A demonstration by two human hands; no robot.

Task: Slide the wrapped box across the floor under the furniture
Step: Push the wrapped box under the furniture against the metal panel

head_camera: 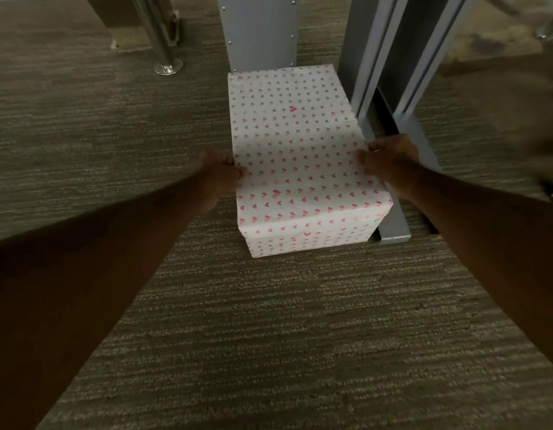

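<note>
1. The wrapped box (300, 156), covered in white paper printed with small pink and orange hearts, lies flat on the grey-brown ribbed carpet (269, 336), its long axis running away from the person
2. The left hand (221, 175) presses against the box's left long side near the top edge, fingers curled and the thumb resting over the edge onto the top face
3. The right hand (389, 159) grips the opposite long side at about the same place along the box, fingers folded over the top edge; both hands are thus closed on the box, one on each side, with both bare forearms reaching in from the near corners of the view
4. The far short end of the box touches or sits just before a grey metal panel (258, 32) with small rivets along its edges
5. On the right, the box's long side runs just beside a grey metal leg (383, 51) and its flat foot (396, 225), which lies along the carpet; the right hand sits between box and foot
6. To the left of the box the carpet is open, with a chrome leg (166, 57) standing well apart
7. The near short end faces bare carpet toward the person
</note>
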